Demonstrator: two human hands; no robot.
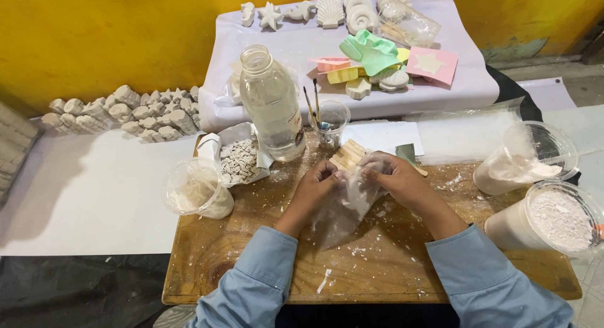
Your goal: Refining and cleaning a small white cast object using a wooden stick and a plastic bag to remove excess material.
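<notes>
both hands, left hand (318, 183) and right hand (396, 175), pinch a floppy clear plastic bag (346, 205) at the centre of a wooden board (251, 252); a water bottle (272, 105) stands at eleven o'clock, wooden sticks (348, 155) at twelve.

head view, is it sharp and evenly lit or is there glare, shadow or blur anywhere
Head view: mostly sharp and evenly lit; the plastic bag between the left hand and right hand looks a little soft; the powder tubs at the right edge look stretched; a soft shadow lies on the white sheet at left; slight shine on the bottle.
</notes>
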